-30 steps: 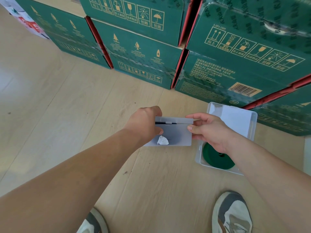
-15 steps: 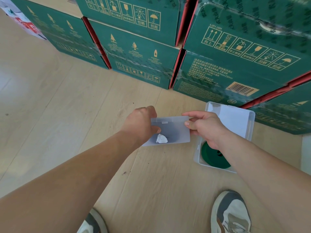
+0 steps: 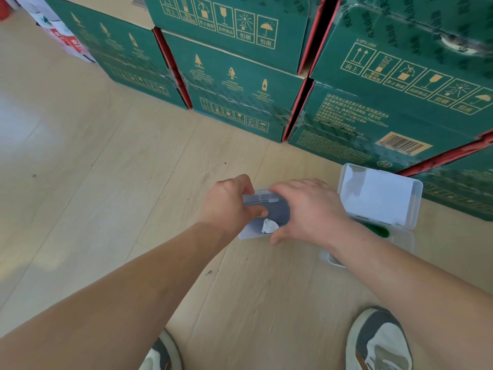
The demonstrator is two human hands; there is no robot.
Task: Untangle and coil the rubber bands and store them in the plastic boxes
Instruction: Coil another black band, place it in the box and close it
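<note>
A small translucent plastic box (image 3: 256, 231) hangs above the floor between both hands, with a dark coiled band and a white crumpled scrap (image 3: 269, 226) showing through it. My left hand (image 3: 229, 204) grips its left end, thumb on the front face. My right hand (image 3: 309, 209) lies over its right half, fingers on the top edge and thumb under the lower edge. A second clear plastic box (image 3: 416, 206) lies open on the floor to the right, its lid lined with white paper. A green coiled band (image 3: 380, 231) sits in its base, mostly hidden by my right forearm.
Stacked green cardboard cartons (image 3: 240, 86) wall off the far side and the right. Light wooden floor (image 3: 80, 182) stretches to the left. My two grey-and-white shoes (image 3: 378, 343) stand at the bottom edge. Red-and-white packages (image 3: 64, 38) sit at the far left.
My right hand has moved from the box's right end to lie over its right half. The lid's dark gap seen a second ago no longer shows. The camera has tilted slightly.
</note>
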